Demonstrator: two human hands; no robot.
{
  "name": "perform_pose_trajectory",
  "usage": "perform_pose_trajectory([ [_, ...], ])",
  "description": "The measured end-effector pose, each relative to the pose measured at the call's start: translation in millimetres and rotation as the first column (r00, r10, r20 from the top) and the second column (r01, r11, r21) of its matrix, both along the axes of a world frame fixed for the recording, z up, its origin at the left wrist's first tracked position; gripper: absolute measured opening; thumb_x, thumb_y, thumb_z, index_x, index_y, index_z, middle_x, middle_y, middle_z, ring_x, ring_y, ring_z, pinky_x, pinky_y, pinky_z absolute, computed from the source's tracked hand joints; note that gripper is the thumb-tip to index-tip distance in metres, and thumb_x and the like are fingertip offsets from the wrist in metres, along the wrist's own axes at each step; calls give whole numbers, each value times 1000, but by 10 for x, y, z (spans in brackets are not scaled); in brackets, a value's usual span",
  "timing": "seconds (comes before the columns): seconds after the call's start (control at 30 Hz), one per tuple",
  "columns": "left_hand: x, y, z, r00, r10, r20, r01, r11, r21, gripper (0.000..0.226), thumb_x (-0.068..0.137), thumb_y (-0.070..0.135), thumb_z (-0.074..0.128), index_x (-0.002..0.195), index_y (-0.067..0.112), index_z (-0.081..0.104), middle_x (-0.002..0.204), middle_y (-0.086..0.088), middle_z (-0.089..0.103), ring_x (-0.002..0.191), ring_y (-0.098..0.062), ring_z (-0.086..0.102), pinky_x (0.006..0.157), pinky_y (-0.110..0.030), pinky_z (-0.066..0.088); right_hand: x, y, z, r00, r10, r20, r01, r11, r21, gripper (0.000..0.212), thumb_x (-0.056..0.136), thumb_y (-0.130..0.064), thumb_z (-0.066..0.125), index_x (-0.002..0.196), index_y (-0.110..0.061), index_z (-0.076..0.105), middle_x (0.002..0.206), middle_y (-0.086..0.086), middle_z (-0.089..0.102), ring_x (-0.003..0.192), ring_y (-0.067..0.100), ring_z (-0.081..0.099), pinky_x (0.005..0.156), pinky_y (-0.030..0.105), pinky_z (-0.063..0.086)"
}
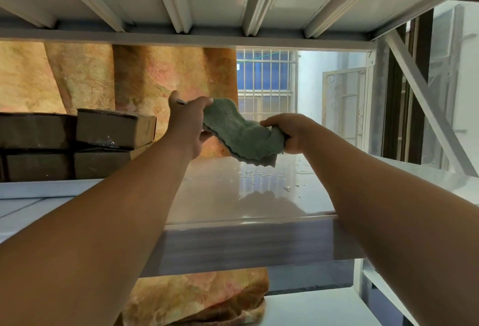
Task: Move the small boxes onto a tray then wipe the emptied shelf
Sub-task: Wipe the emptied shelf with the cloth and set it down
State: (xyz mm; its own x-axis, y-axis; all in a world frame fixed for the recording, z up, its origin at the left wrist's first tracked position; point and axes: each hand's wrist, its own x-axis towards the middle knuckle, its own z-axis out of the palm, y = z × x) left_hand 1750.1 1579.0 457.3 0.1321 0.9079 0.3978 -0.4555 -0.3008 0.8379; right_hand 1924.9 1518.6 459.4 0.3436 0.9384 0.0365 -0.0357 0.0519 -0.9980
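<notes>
Your forearms (388, 209) fill the near view, reaching up and in over the front edge of the shelf (233, 196). Its glossy white top lies bare under your hands, which suggests this stretch is emptied and ready for wiping. Behind it hangs a patterned fabric (145, 74).

At the left sit dark boxes (114, 128), stacked two high and well apart from your hands. The angle is poor, so they may stand on this same board or on a neighbouring bay; no tray shows.

Between your hands hangs the green cloth (241, 133), held just above the shelf with its lower edge close to the surface. Your left hand (185, 118) pinches its upper corner. Your right hand (287, 131) is curled round the other end, lower down. Holding it by both ends looks like spreading or refolding it for a flat wiping face.

Small droplets (286, 188) dot the shelf below the cloth, so wipe there next.
</notes>
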Motion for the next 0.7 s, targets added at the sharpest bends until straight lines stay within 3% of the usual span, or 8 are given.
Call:
perform_pose_trajectory([
  [0.07,-57,15,9,997,-31,64,32,1000,-1,72,86,10,56,142,38,21,115,-8,47,87,-23,57,56,-30,55,50,-22,39,990,82,-114,-75,995,62,8,92,-8,54,97,-2,57,91,11,60,77,19,60,64,28,54],
  [0.17,-94,17,45,978,-156,140,157,988,3,33,85,12,56,116,22,60,104,-8,57,86,-23,62,56,-29,56,167,-59,61,980,94,-173,-72,989,127,21,94,-1,46,111,-9,55,100,11,57,90,21,59,78,30,53],
  [0.3,-44,-17,7,992,-65,-105,61,997,-37,7,80,13,63,85,8,63,80,-8,62,64,-20,65,48,-25,54,289,-103,-36,976,-73,207,72,997,12,31,95,1,44,123,-4,55,119,15,57,104,25,57,92,33,51],
  [0.4,-24,-5,-108,860,112,-498,-156,987,-46,12,84,0,54,86,4,66,88,-13,62,70,-25,61,41,-26,51,384,-123,-150,646,-234,726,342,940,-2,33,94,-1,44,126,1,54,130,19,55,116,33,55,99,40,47],
  [0.53,-62,-48,-172,704,125,-699,-137,990,39,31,86,-11,43,87,5,69,113,-17,55,95,-36,56,44,-34,52,392,-189,-203,446,-246,861,421,906,41,30,94,-11,51,119,4,58,109,17,61,97,25,58,90,32,49],
  [0.6,-57,-128,-163,727,42,-685,-15,999,45,32,86,-12,42,106,-1,64,107,-17,59,81,-26,60,41,-24,54,389,-232,-178,643,-227,732,315,949,17,31,89,-20,62,109,4,60,103,18,63,93,27,63,90,36,52],
  [0.67,-43,-232,-129,815,-115,-568,129,991,-16,34,86,-16,39,111,-3,59,95,-16,57,69,-21,63,45,-22,55,357,-345,-117,956,-38,290,40,999,-2,28,85,-26,66,95,1,61,93,18,64,74,24,66,75,35,59],
  [0.7,-38,-277,-107,851,-164,-500,175,984,-26,33,86,-17,38,109,-2,58,91,-16,56,63,-20,65,47,-22,55,358,-392,-83,992,98,77,-101,994,40,25,86,-27,63,88,-2,61,87,15,62,64,20,66,62,29,60],
])
